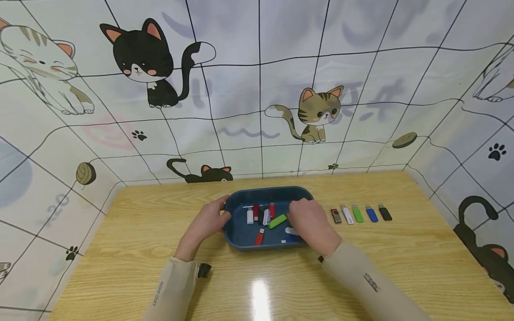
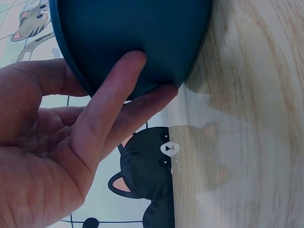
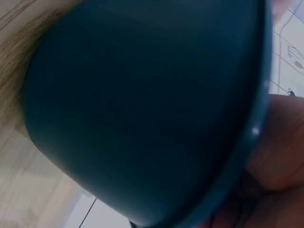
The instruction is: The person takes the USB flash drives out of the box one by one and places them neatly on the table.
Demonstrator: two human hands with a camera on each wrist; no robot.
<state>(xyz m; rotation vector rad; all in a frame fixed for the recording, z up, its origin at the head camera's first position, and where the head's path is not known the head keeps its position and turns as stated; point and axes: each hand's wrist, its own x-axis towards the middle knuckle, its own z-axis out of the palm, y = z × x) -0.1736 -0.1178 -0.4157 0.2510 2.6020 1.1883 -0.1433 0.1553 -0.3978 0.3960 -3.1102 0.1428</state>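
A dark blue tray (image 1: 241, 244) on the table holds several USB flash drives. They include a green flash drive (image 1: 277, 221), a red flash drive (image 1: 259, 236) and a white flash drive (image 1: 250, 216). My left hand (image 1: 206, 223) grips the tray's left end. In the left wrist view, its fingers (image 2: 114, 95) lie against the outer wall and its thumb reaches over the rim. Bent over the right end, my right hand (image 1: 313, 223) reaches into the tray. The tray wall (image 3: 142, 109) blocks its fingertips in the right wrist view; whether they pinch anything is hidden.
To the right of the tray, several flash drives stand in a row: a brown one (image 1: 336, 216), a white one (image 1: 347, 215), a green one (image 1: 358, 214), a blue one (image 1: 371, 214) and a black one (image 1: 385, 212). A cat-printed cloth (image 1: 241, 98) surrounds the wooden table (image 1: 140, 232).
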